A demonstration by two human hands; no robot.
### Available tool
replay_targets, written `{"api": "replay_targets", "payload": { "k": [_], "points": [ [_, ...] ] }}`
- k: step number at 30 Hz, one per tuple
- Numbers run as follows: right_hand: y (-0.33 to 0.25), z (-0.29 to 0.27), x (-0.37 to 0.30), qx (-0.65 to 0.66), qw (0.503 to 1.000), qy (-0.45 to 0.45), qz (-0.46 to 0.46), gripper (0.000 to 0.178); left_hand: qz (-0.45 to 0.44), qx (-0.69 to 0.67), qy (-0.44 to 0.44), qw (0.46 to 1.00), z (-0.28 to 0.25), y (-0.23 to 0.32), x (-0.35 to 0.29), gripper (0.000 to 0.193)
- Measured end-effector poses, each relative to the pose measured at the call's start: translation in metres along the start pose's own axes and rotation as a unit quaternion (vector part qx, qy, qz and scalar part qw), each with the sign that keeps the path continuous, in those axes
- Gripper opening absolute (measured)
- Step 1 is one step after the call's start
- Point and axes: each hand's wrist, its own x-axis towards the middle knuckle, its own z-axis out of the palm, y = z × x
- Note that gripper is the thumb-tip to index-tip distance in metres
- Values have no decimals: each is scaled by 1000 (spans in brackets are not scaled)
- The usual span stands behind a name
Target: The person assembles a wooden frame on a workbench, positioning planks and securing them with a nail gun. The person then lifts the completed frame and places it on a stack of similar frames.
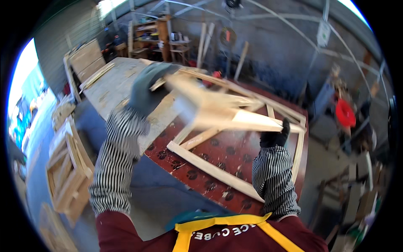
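A pale wooden frame piece (216, 114), smeared by motion, is held up between my hands, tilted over the table. Its far left end is in my left hand (152, 86), gloved in grey-green, with the fingers wrapped round the wood. My right hand (275, 136), in a dark glove, grips its right end; the thumb points up along the wood. Below lies a larger wooden frame (216, 171) with crossing bars, flat on a dark red board (168, 157) with dark round marks. The held piece hides part of that frame.
A pale worktop (111, 88) with wood strips (97, 76) stretches to the far left. Stacked wooden frames (69, 172) stand on the left floor. Shelves (147, 33) are at the back; a red round object (345, 112) and scrap wood are at right.
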Motion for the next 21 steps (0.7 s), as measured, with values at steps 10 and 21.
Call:
{"api": "replay_targets", "payload": {
  "k": [10, 21],
  "points": [
    [-75, 74, 101, 44, 992, -69, -91, 69, -73, 75, 51, 993, 82, -18, 183, 53],
    [-107, 51, 90, 87, 995, -13, -57, 67, -74, 96, 49, 991, 151, 24, 249, 54]
  ]
}}
